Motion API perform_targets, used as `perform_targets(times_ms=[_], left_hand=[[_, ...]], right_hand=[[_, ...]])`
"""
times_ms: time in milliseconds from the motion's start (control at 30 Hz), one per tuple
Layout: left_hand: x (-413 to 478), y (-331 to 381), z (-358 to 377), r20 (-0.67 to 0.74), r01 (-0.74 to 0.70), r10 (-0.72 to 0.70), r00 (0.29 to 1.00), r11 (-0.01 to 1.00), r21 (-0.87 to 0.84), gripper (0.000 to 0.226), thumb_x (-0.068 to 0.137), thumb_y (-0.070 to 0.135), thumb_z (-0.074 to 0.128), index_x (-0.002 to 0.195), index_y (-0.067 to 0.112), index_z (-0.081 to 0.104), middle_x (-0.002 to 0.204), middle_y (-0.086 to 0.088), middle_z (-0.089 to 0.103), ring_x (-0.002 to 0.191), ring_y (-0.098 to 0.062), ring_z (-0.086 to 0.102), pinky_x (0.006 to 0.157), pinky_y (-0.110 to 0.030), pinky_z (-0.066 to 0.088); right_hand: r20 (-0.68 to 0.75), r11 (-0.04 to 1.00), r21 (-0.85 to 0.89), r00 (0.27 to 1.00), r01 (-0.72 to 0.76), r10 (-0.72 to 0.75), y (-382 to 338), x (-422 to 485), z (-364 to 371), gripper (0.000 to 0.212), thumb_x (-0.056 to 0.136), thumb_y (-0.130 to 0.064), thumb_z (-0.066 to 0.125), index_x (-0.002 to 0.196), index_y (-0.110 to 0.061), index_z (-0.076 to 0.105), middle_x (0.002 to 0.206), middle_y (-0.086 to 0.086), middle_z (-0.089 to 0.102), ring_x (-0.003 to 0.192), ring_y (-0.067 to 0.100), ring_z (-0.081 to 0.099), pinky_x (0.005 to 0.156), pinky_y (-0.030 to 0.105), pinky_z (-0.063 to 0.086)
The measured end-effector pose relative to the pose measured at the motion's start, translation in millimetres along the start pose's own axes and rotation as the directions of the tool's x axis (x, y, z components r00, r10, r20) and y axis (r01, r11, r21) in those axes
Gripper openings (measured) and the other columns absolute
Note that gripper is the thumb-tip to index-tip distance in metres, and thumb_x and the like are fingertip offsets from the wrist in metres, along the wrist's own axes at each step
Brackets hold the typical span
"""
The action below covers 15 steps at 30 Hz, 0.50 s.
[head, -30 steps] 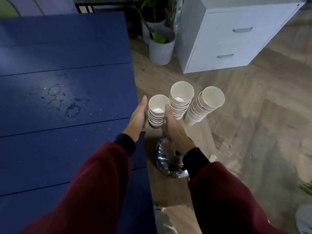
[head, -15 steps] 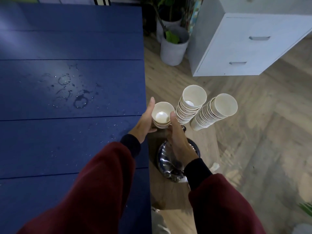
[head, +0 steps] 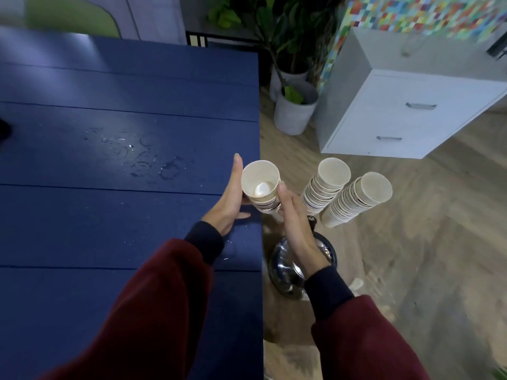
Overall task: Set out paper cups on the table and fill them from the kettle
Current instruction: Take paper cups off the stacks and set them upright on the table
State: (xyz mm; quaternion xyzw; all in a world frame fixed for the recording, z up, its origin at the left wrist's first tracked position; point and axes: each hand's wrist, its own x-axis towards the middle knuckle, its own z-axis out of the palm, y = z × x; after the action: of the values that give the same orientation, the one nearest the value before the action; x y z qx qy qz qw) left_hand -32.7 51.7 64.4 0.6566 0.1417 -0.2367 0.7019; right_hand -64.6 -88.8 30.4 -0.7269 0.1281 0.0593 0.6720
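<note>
A short stack of paper cups (head: 260,185) is held between my two hands, right at the blue table's (head: 109,165) right edge. My left hand (head: 227,198) lies flat against the stack's left side, fingers straight, thumb stretched out under it. My right hand (head: 295,223) grips the stack's right side, thumb on the cup wall, fingers hidden behind. Two taller cup stacks (head: 326,185) (head: 356,201) lean to the right, off the table. A shiny metal kettle (head: 286,272) sits low beneath my right wrist, partly hidden by it.
Water rings and drops (head: 148,160) mark the middle of the tabletop. Off the table's right edge lie a wooden floor, a grey planter (head: 295,113) and a white drawer cabinet (head: 406,113). A dark object (head: 4,128) shows at the far left edge.
The short stack has come up from beside the other two stacks and shifted left to the table's edge, carried between both hands. The other two stacks and the kettle stay put.
</note>
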Motion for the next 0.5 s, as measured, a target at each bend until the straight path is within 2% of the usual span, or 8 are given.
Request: perform_targets(times_ms=[67,133,167,267,333,400,467,500], left_hand=[[-15,4,-23,-0.018,0.006,-0.005,1.000,0.999,0.031,0.094,0.086,0.084,-0.002,0.123,0.033,0.068,0.118,0.006,0.072,0.116,-0.013,0.061,0.106,-0.050,0.039],[-33,5,-54,-0.037,-0.014,0.016,0.999,0.999,0.052,0.095,0.088,0.079,-0.006,0.123,0.030,0.068,0.114,0.006,0.074,0.111,-0.009,0.062,0.103,-0.044,0.042],[-40,3,-70,-0.047,-0.028,0.031,0.998,0.998,0.061,0.094,0.091,0.076,-0.006,0.123,0.027,0.068,0.112,0.006,0.074,0.107,-0.007,0.063,0.100,-0.039,0.045],[-64,-1,-114,-0.109,-0.097,0.106,0.988,0.992,0.084,0.081,0.095,0.071,0.001,0.119,0.029,0.066,0.108,0.007,0.072,0.101,-0.005,0.065,0.083,-0.024,0.051],[-76,-8,-148,-0.141,-0.149,0.166,0.976,0.981,0.124,0.087,0.081,0.088,0.011,0.116,0.030,0.066,0.116,0.009,0.070,0.113,-0.009,0.063,0.096,-0.032,0.049],[-87,-23,-189,-0.215,-0.185,0.224,0.951,0.965,0.188,0.099,0.067,0.100,0.015,0.116,0.029,0.064,0.119,0.010,0.065,0.121,-0.011,0.055,0.108,-0.040,0.040],[-104,-31,-219,-0.182,-0.238,0.295,0.938,0.930,0.280,0.088,0.073,0.096,0.015,0.109,0.030,0.061,0.110,0.007,0.063,0.119,-0.013,0.050,0.105,-0.039,0.037],[-114,-34,-236,-0.137,-0.279,0.327,0.935,0.917,0.283,0.078,0.081,0.090,0.020,0.107,0.029,0.061,0.106,0.002,0.065,0.114,-0.018,0.055,0.100,-0.041,0.042]], right_hand=[[0.088,1.000,-0.005,0.996,-0.002,0.003,-5,-6,21,0.060,0.091,-0.076,0.047,0.123,-0.029,0.066,0.109,-0.022,0.069,0.106,-0.006,0.061,0.099,0.026,0.045],[0.178,1.000,-0.012,0.984,-0.027,0.029,-14,-15,47,0.041,0.102,-0.060,0.042,0.106,-0.027,0.067,0.080,-0.026,0.063,0.081,-0.010,0.057,0.083,0.013,0.044],[0.218,0.998,-0.020,0.974,-0.057,0.060,-19,-21,61,0.042,0.102,-0.060,0.041,0.104,-0.027,0.067,0.076,-0.025,0.061,0.078,-0.008,0.057,0.080,0.012,0.045],[0.283,0.988,-0.063,0.947,-0.141,0.153,-31,-38,104,0.059,0.095,-0.073,0.039,0.117,-0.030,0.071,0.096,-0.015,0.073,0.090,0.001,0.065,0.090,0.027,0.055],[0.316,0.981,-0.058,0.929,-0.184,0.192,-38,-53,137,0.061,0.097,-0.072,0.032,0.111,-0.029,0.073,0.083,-0.010,0.074,0.082,0.006,0.066,0.094,0.034,0.058],[0.351,0.969,-0.017,0.906,-0.245,0.235,-44,-70,176,0.070,0.096,-0.074,0.027,0.111,-0.022,0.071,0.068,-0.004,0.068,0.072,0.011,0.065,0.094,0.042,0.059],[0.385,0.950,0.053,0.884,-0.307,0.264,-44,-81,211,0.077,0.093,-0.077,0.028,0.113,-0.014,0.069,0.066,0.003,0.061,0.070,0.018,0.061,0.090,0.051,0.059],[0.397,0.941,0.070,0.874,-0.332,0.279,-44,-87,230,0.079,0.092,-0.077,0.029,0.115,-0.013,0.068,0.066,0.005,0.061,0.073,0.023,0.060,0.088,0.052,0.060]])
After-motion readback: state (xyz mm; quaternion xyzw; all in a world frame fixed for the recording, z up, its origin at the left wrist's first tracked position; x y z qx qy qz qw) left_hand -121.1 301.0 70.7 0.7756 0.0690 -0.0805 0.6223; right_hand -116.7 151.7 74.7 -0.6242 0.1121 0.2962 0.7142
